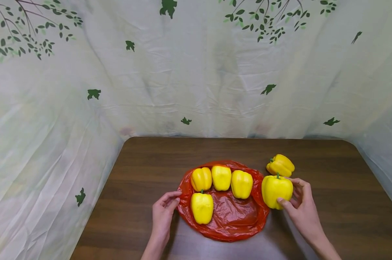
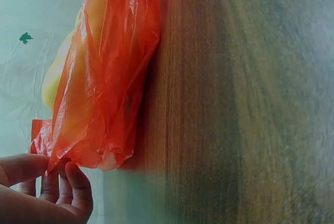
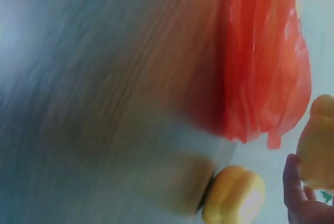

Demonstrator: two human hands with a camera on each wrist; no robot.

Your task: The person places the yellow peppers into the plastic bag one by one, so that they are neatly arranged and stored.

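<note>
A red plastic bag [image 1: 235, 213] lies spread on the table with its rim rolled outward. Inside it sit several yellow bell peppers [image 1: 202, 208], grouped at the back and left. My left hand [image 1: 163, 213] pinches the left edge of the bag between thumb and fingers, which the left wrist view [image 2: 57, 192] also shows. Held in my right hand [image 1: 303, 206] is another yellow bell pepper [image 1: 275, 191], raised beside the bag's right rim with its stem up. One more bell pepper [image 1: 281, 165] lies on its side on the table behind it.
The brown wooden table [image 1: 134, 173] extends around the bag, its back edge meeting a pale cloth backdrop [image 1: 209, 79] printed with leaves. In the right wrist view the lying pepper [image 3: 234, 195] stands apart from the bag's outer side [image 3: 266, 62].
</note>
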